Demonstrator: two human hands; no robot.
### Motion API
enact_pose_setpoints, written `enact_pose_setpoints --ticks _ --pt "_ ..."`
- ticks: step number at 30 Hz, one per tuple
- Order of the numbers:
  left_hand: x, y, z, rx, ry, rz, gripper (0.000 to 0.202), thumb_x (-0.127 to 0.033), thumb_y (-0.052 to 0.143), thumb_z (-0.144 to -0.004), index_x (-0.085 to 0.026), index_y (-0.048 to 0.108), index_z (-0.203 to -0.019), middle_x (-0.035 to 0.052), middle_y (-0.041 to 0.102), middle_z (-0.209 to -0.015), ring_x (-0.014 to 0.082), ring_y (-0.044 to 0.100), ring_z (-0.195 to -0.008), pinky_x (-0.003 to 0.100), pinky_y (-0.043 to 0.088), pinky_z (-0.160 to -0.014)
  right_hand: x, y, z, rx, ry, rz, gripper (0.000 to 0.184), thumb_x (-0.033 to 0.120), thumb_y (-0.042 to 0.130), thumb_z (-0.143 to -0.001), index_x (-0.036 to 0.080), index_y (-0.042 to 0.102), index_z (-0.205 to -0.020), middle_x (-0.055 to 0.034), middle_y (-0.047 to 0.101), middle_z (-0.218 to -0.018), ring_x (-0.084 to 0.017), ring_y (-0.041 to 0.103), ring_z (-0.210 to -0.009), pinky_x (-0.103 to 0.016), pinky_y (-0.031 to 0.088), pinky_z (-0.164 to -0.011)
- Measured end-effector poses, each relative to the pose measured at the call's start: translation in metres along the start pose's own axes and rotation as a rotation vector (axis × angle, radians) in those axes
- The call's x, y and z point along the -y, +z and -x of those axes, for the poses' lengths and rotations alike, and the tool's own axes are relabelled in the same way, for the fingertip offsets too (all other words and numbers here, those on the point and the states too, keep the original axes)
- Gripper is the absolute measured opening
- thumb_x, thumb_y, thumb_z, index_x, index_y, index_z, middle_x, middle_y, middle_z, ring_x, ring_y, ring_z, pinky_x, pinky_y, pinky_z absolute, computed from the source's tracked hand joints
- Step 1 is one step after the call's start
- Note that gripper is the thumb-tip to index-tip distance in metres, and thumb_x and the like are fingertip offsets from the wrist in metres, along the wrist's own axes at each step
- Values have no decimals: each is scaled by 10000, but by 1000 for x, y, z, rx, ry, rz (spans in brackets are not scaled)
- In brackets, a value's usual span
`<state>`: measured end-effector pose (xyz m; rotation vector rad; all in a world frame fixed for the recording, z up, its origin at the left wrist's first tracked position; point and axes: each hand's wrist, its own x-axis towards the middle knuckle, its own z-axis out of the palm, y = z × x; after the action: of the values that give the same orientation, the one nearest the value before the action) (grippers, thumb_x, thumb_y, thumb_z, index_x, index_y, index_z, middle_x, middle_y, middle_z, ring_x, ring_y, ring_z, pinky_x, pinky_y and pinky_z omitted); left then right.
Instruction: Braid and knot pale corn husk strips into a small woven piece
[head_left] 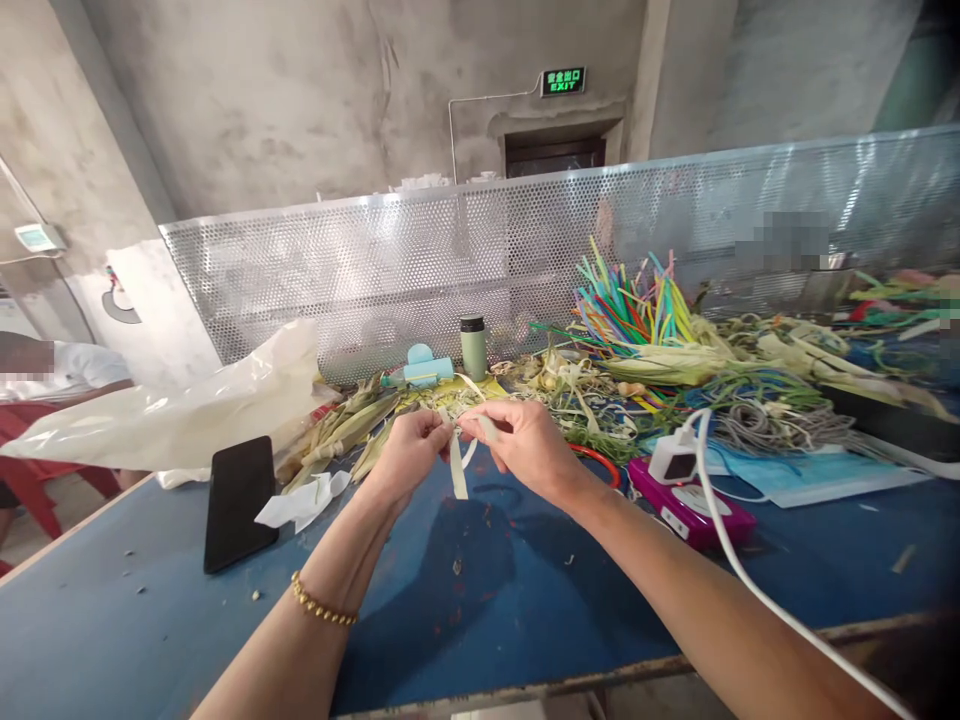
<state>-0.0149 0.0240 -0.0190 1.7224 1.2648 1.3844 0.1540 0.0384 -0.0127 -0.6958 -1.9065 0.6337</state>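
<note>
Over the middle of the blue table (120, 620): strip (459, 472), pale and flat, held up where both hands meet. Long axis close to upright; free end pointing down toward the near edge, leaning slightly right, finished nearly square. Just right of it, a thin white curl (470, 455), bowing downward — unable to tell whether part of the same strip.

Left hand (412, 450): thumb and fingers together, clamped on the strip near its upper part. Right hand (529, 440): thumb and forefinger pinched on a pale end (487, 428), set at a slant; other fingers curled below. Fingertips of both hands near one another. Gold bracelet (322, 602) worn on the left side.

Left of the left hand: husks (341, 435), crumpled tissue (304, 502) and black phone (241, 505), with plastic sheet (187, 410) behind. Beyond the hands: green bottle (474, 352), upright, just beside a light blue case (429, 371). Farther right: coloured stems (634, 310), fanned upward. Right of the right hand: purple socket (694, 510) with white charger (671, 458) seated on it — and near that, blue mask (817, 478), lying flat.
</note>
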Motion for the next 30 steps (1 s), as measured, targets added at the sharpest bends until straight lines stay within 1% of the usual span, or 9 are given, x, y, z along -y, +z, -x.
enact_pose_setpoints --ticks 3,5,9,15,17,20,24,27,30 --pt "-2 1 0 -2 -12 24 302 -362 611 -756 -182 506 -538 -10 527 -489 106 452 -490 247 328 -525 -2 3 0 -70 -199 155 193 249 570 -899 174 745 -865 -69 700 -870 -134 613 -690 -257 463 -600" --pt "-2 1 0 1 -15 29 296 -358 610 -761 -180 514 -544 -2 550 -496 108 467 -493 248 339 -531 -3 4 0 -85 -262 257 203 222 547 -911 176 742 -881 -76 706 -893 -153 630 -759 -269 472 -665" --pt "-1 0 0 14 -13 30 276 -347 600 -779 -174 539 -573 9 582 -533 117 500 -518 250 362 -550 -8 3 1 -116 -238 413 192 194 540 -911 174 728 -878 -50 718 -780 -142 627 -683 -255 435 -646" --pt "-1 0 2 91 32 -61 258 -312 585 -784 -173 542 -571 5 589 -543 117 509 -524 246 364 -556 -10 1 0 -84 -101 589 191 192 560 -880 190 729 -793 -34 695 -659 -141 597 -599 -251 348 -569" --pt "-2 1 3 97 33 -113 258 -286 570 -783 -173 535 -554 11 599 -541 119 514 -522 248 365 -558 -7 1 0 -47 -97 535 187 188 565 -869 190 733 -787 -36 698 -682 -140 590 -610 -251 348 -569" --pt "-2 1 3 69 14 -141 221 -227 556 -754 -172 538 -540 9 592 -527 124 518 -515 247 362 -545 -2 2 1 44 -79 262 188 218 570 -870 179 740 -801 -23 684 -671 -120 552 -566 -239 369 -541" --pt "-4 2 3 79 -12 -85 185 -207 567 -727 -163 564 -547 12 591 -524 128 530 -517 246 367 -537 -1 4 1 81 58 -4 192 265 593 -857 157 744 -807 -12 656 -608 -118 535 -521 -233 393 -494" --pt "-9 2 5 134 -47 -11 194 -218 589 -728 -159 565 -545 10 580 -512 130 540 -519 249 385 -548 -6 2 -1 41 50 19 164 268 622 -840 164 741 -796 -29 681 -686 -139 589 -593 -248 439 -544" --pt "-14 1 7 175 -77 44 202 -221 611 -723 -156 565 -537 9 581 -511 121 525 -510 252 397 -556 -10 0 -4 -29 -63 133 116 238 656 -809 174 727 -743 -62 701 -817 -177 639 -748 -293 486 -683"
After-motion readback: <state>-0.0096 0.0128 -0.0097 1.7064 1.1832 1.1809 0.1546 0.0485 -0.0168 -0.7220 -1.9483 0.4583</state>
